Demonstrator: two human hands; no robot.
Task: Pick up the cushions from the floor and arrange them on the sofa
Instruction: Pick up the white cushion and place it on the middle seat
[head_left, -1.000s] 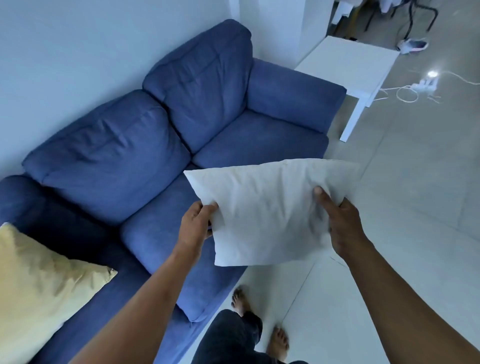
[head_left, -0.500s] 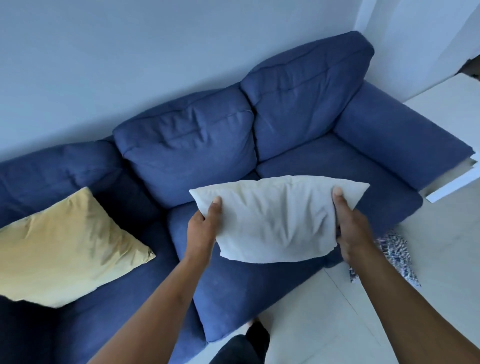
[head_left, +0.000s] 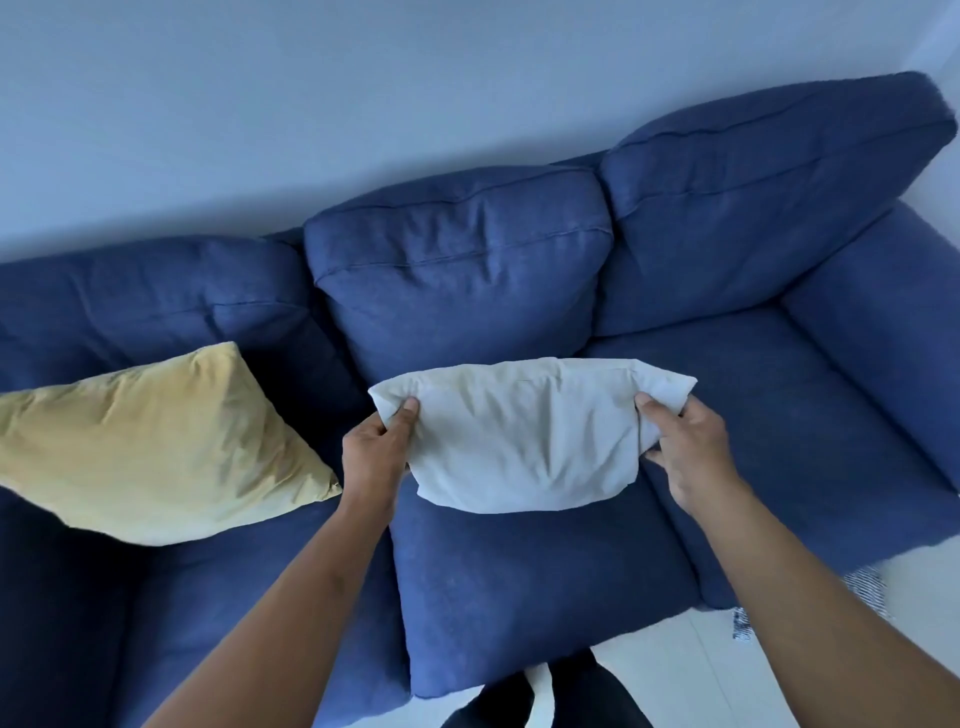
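Observation:
I hold a white cushion (head_left: 524, 436) over the middle seat of the blue sofa (head_left: 519, 587), close in front of the middle back cushion. My left hand (head_left: 376, 457) pinches its left edge and my right hand (head_left: 691, 452) grips its right edge. A yellow cushion (head_left: 156, 441) lies on the left seat, leaning against the sofa back. At the right, a patterned black-and-white cushion (head_left: 867, 584) lies on the floor by the sofa's front edge, mostly hidden behind my right forearm.
A pale wall (head_left: 363, 104) runs behind the sofa. The right seat (head_left: 779, 426) and the sofa's right armrest (head_left: 883, 312) are bare. White floor tiles (head_left: 675, 654) show below the sofa front, with my dark trouser legs (head_left: 545, 701) at the bottom edge.
My view has swung left and closer to the sofa. The white cushion has moved forward and down over the middle seat, still held by both hands. The side table has left the view.

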